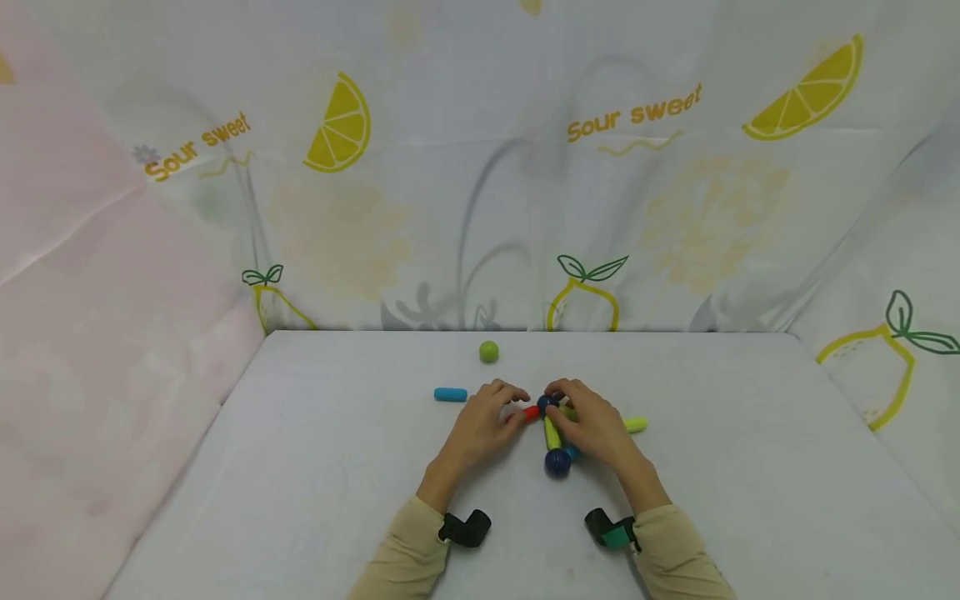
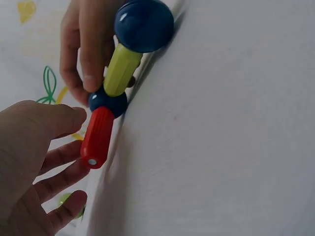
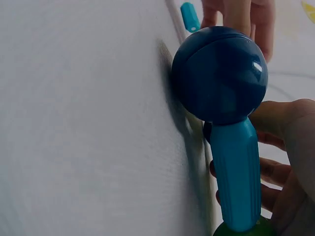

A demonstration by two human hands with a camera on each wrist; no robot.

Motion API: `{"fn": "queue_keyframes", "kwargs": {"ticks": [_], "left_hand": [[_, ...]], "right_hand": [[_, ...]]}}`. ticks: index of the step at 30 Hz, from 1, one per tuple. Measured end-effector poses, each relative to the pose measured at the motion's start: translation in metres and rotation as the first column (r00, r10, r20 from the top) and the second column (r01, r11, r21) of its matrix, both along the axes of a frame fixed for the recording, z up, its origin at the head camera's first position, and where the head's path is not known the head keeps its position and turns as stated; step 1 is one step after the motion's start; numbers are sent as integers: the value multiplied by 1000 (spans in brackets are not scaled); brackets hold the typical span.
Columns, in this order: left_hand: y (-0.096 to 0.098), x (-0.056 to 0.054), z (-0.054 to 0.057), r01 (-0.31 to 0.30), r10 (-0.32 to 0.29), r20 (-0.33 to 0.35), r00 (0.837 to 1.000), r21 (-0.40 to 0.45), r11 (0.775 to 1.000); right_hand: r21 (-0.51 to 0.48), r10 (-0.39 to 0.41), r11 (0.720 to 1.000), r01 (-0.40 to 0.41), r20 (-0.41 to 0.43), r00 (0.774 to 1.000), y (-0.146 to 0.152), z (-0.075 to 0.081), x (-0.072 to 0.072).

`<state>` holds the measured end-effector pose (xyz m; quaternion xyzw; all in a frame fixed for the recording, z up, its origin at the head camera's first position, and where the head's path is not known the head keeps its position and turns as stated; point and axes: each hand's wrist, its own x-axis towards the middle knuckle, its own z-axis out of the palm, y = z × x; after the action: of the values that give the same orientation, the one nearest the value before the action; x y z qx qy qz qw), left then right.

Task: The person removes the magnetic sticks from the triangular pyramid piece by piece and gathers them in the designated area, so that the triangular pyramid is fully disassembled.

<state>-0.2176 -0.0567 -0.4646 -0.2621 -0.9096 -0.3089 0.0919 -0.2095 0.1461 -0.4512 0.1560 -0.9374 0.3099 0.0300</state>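
Observation:
My right hand (image 1: pixel 596 427) holds a dark blue ball (image 1: pixel 547 405) between thumb and fingers, part of a joined set of magnetic rods and balls on the table. From that ball a red rod (image 2: pixel 98 137) points left and a yellow-green rod (image 1: pixel 552 433) runs toward me to a second dark blue ball (image 1: pixel 557 462). A blue rod (image 3: pixel 237 177) links this nearer ball to a green ball (image 3: pixel 246 229), largely cut off in the right wrist view. Beside the red rod is my left hand (image 1: pixel 480 425), its fingers spread and loosely bent, with the thumb apart from the rod.
A loose blue rod (image 1: pixel 450 394) lies left of my left hand, and a light green ball (image 1: pixel 488 352) sits near the back edge. Another yellow-green rod (image 1: pixel 635 425) sticks out right of my right hand. Lemon-printed cloth (image 1: pixel 465 208) hangs behind the white table (image 1: pixel 300 483).

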Motion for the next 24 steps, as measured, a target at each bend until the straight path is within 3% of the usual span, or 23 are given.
{"fn": "queue_keyframes", "kwargs": {"ticks": [5,14,24], "left_hand": [[9,5,-4,-24,25,35,999,-34,999],[12,7,-3,-85,86,119,989,-12,996],[10,6,-2,-29,30,104,994,-7,1000]], "right_hand": [[6,-11,1000,11,-14,1000,-3,-1,1],[29,-46,999,45,13,999,-4,-1,1],[49,-64,997,62,38,997,-5,1,2]]}}
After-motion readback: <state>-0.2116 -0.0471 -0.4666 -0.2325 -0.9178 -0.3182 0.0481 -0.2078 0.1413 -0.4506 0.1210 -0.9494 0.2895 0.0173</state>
